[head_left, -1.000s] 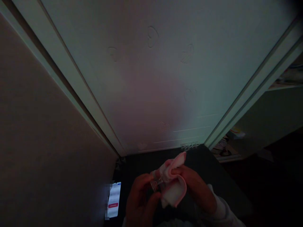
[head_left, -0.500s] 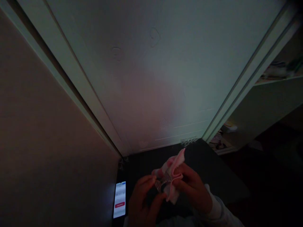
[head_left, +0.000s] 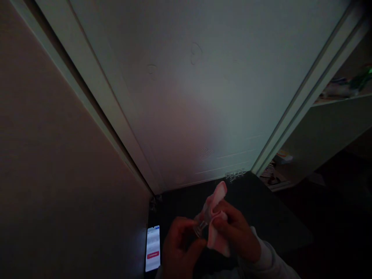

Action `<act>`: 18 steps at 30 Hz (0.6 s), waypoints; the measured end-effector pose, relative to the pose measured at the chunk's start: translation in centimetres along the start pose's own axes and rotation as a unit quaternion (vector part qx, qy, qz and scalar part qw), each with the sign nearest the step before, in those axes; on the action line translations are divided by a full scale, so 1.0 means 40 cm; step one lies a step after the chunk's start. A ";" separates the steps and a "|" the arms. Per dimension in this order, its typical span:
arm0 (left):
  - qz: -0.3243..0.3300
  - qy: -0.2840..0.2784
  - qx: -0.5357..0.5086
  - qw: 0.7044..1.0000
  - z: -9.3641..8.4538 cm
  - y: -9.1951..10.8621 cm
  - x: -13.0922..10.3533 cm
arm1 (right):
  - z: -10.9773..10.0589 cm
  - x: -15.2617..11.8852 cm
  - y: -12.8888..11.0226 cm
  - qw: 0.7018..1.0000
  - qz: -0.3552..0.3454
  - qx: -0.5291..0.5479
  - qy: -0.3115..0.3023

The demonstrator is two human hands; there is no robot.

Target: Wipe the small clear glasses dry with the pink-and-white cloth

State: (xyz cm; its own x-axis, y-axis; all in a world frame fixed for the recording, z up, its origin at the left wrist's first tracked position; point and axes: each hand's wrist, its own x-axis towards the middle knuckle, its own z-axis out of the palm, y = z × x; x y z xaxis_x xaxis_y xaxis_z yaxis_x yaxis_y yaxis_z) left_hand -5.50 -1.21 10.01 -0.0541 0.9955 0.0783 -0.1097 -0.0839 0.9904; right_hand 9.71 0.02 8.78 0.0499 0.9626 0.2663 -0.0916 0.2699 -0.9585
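While pinching a clear, glass-like piece (head_left: 199,229) in the left hand (head_left: 180,246), clamps pink cloth (head_left: 217,241) against its right end with the right hand (head_left: 238,236); below the grip, has a dark surface (head_left: 269,217); leftward, a lit phone (head_left: 152,248); beyond, a white panel (head_left: 186,120).

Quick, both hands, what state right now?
Left hand: closed, holding a clear object by its rim.
Right hand: closed, pinching a pink cloth.

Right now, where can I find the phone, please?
In the head view, the phone is at the bottom, left of centre, on the dark surface, between the side panel and the left hand.
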 end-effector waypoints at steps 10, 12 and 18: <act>-0.090 -0.016 -0.022 0.996 0.000 -0.014 0.030 | 0.005 0.027 -0.015 0.996 0.024 -0.091 0.003; -0.109 -0.024 -0.020 0.994 0.002 -0.022 0.035 | 0.003 0.029 -0.015 0.994 0.028 -0.110 0.002; -0.149 -0.019 -0.072 0.986 0.012 -0.030 0.036 | 0.014 0.022 -0.004 0.993 0.043 -0.110 -0.018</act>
State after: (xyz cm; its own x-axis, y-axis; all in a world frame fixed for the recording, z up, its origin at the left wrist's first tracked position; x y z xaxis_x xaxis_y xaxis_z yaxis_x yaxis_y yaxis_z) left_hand -4.99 0.36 8.99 0.0379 0.9776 -0.2070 -0.2552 0.2097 0.9439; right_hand 9.21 0.83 9.23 0.0163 0.9831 0.1825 0.1259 0.1790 -0.9758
